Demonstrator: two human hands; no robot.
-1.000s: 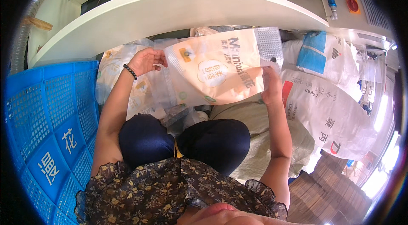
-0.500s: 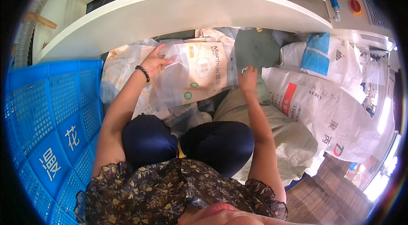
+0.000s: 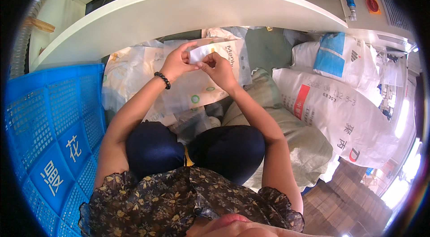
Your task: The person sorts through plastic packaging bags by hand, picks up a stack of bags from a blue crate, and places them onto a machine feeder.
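Over the heap of printed plastic bags, both my hands meet at a small white slip (image 3: pixel 200 53). My left hand (image 3: pixel 177 63), with a dark beaded bracelet at the wrist, has its thumb and fingers closed on the slip's left side. Thumb and fingertips of my right hand (image 3: pixel 218 69) are pinched together at its lower right edge. Whether the slip is a label or folded film I cannot tell. Beneath the hands lies a cream and clear plastic bag (image 3: pixel 206 96) with green round marks, spread over similar bags in front of my knees.
A blue plastic crate (image 3: pixel 58 143) stands at my left. To the right are a greenish woven sack (image 3: pixel 291 147) and large white sacks (image 3: pixel 345 116), one with a blue band. A pale machine panel (image 3: pixel 192 11) curves across the far side; a red rotary switch (image 3: pixel 372 5) sits far right.
My right hand has moved left from beside the dark green surface to my left hand. My left hand has shifted slightly right, and the white slip now shows clearly between them.
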